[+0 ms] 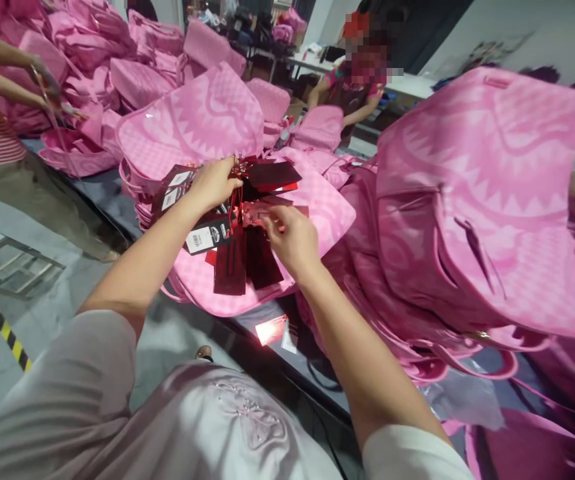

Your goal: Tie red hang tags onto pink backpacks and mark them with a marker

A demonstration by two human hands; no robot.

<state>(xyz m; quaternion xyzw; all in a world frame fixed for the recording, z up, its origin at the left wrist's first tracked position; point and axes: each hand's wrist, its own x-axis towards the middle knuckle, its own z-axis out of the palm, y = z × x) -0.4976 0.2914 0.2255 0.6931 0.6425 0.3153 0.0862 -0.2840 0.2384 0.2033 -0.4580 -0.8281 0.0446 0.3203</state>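
A fanned bunch of dark red and black hang tags (230,265) lies on top of a pink backpack (212,298) in front of me. My left hand (215,183) is closed at the upper side of the bunch, gripping the tags where their red cords gather. On the right of the bunch, my right hand (295,240) has its fingers pinched close to the cords; whatever is between the fingertips is too small to make out. Some tags carry a white barcode label (201,240).
Stacked pink backpacks (472,193) rise on the right, and more pink bags (92,40) are heaped at the far left. A co-worker (352,93) handles a bag across the table; another person's hands (47,87) work at left. A shiny card (271,330) lies on the table edge.
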